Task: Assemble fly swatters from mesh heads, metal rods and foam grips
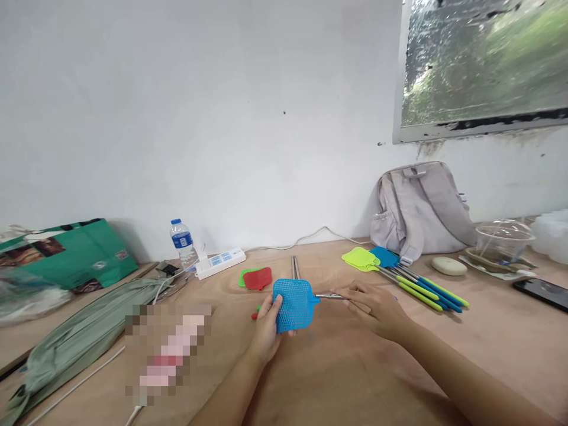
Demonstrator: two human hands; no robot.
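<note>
My left hand (264, 332) is closed on the blue mesh head of a fly swatter (294, 305), thumb on its front face. The head faces me and its narrow neck points right. A thin metal rod (326, 296) meets that neck, and my right hand (376, 310) pinches it; how deep the rod sits in the neck I cannot tell. Behind the blue head lie a red swatter head (258, 278) and a green swatter head (242, 278). Metal rods (295, 266) lie on the table, partly hidden by the blue head.
Right of my hands lie several yellow-green and blue swatters (360, 258) with long handles. Farther right are a backpack (419, 207), a whitish oval object (448, 266), a plastic bowl (503, 239) and a phone (545, 294). Leftward stand a water bottle (181, 241) and a power strip (222, 261).
</note>
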